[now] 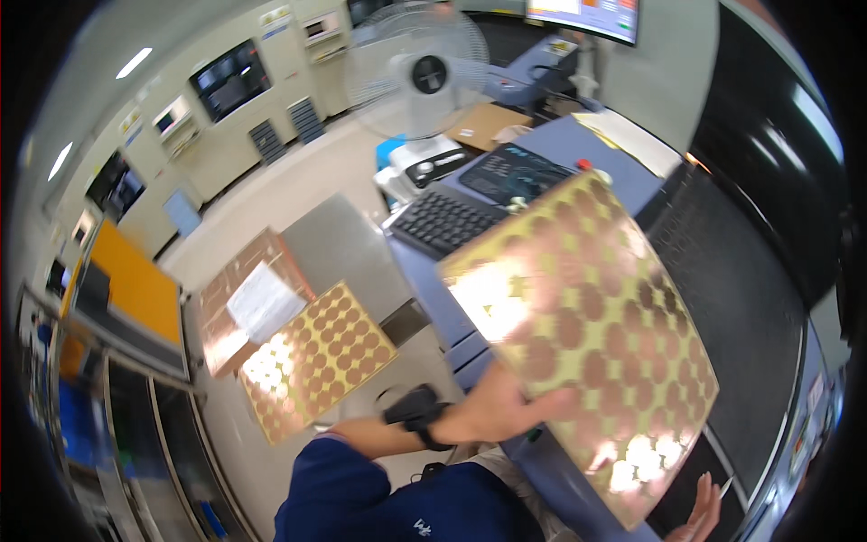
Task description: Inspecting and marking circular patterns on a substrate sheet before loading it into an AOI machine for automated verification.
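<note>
A large copper panel (596, 361) with rows of round copper pads on a yellow-green base is held up, tilted, in front of me. My left hand (506, 406), with a black strap device (419, 414) on its wrist, grips the panel's near left edge, thumb across its face. Just off the panel's lower right corner is my right hand (697, 515), fingers stretched and apart, partly cut off by the frame's lower edge. A thin white sliver shows beside its fingertips; I cannot make out what it is. A similar panel (316, 366) lies on a metal table (339, 248) at the left.
On that table sits a stack of copper panels (237, 280) with white paper (265, 301) on top. A keyboard (444, 219), fan (424, 77) and monitor (596, 16) occupy the blue desk (578, 144). A black machine bed (731, 262) lies to the right; shelving (135, 434) is at far left.
</note>
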A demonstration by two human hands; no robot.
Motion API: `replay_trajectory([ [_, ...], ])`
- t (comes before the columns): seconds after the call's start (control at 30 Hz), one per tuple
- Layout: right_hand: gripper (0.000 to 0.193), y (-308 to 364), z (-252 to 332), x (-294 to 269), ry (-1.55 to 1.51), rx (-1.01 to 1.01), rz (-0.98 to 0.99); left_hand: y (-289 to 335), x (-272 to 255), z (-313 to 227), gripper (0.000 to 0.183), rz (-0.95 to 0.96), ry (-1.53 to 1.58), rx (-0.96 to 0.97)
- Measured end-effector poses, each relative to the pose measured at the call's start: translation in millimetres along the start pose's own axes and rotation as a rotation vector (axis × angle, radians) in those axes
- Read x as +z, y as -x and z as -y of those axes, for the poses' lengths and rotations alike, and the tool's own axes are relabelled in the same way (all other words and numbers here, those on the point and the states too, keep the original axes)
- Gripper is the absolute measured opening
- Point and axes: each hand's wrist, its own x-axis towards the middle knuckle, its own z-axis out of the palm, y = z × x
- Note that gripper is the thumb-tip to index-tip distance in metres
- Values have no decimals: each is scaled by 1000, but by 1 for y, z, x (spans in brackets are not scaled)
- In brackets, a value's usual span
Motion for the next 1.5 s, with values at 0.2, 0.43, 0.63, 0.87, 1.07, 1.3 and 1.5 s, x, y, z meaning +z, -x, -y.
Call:
replay_trajectory([
  [0.2, 26, 28, -70, -52, -263, 516, -132, 32, -68, 55, 31, 207, -465, 17],
  [0.43, 17, 8, -75, -22, -93, 733, 127, 77, -120, 153, 46, -67, -133, -33],
  [0.63, 14, 18, -76, -28, -56, 526, 129, 65, -78, 136, 46, -123, -93, -74],
  [0.87, 10, 18, -65, -25, -8, 544, 154, 55, -72, 132, 46, -121, -84, -83],
  [1.07, 9, 18, -70, -20, 56, 478, 211, 45, -64, 137, 46, -104, -65, -88],
  [1.3, 9, 18, -72, -19, 58, 443, 201, 43, -60, 138, 46, -87, -53, -97],
  [1.5, 10, 23, -75, -20, -3, 440, 218, 42, -59, 137, 47, -78, -50, -95],
])
